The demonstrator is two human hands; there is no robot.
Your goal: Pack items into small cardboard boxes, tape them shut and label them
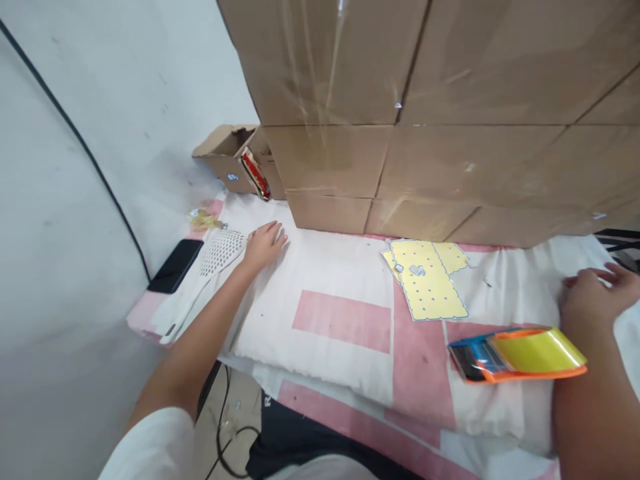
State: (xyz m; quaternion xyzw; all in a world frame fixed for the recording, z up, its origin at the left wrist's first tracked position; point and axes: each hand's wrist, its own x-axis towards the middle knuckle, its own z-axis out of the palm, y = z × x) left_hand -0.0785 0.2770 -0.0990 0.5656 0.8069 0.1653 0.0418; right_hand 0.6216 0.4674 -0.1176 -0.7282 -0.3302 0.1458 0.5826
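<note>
My left hand (263, 244) lies palm down on the white and pink cloth (345, 320), fingers spread, right beside the head of a white fly swatter (220, 252). My right hand (597, 293) rests on the cloth at the far right, fingers apart, holding nothing. Just in front of it lies a stack of flat packets in orange, blue and yellow (517, 353). Yellow sticker sheets (429, 277) lie in the middle near the boxes, with a small grey piece on top.
A wall of taped cardboard boxes (425, 113) stands behind the cloth. An open small box (230, 157) with a red item sits at the back left. A black phone (176, 265) lies at the left edge. Cables hang below the front edge.
</note>
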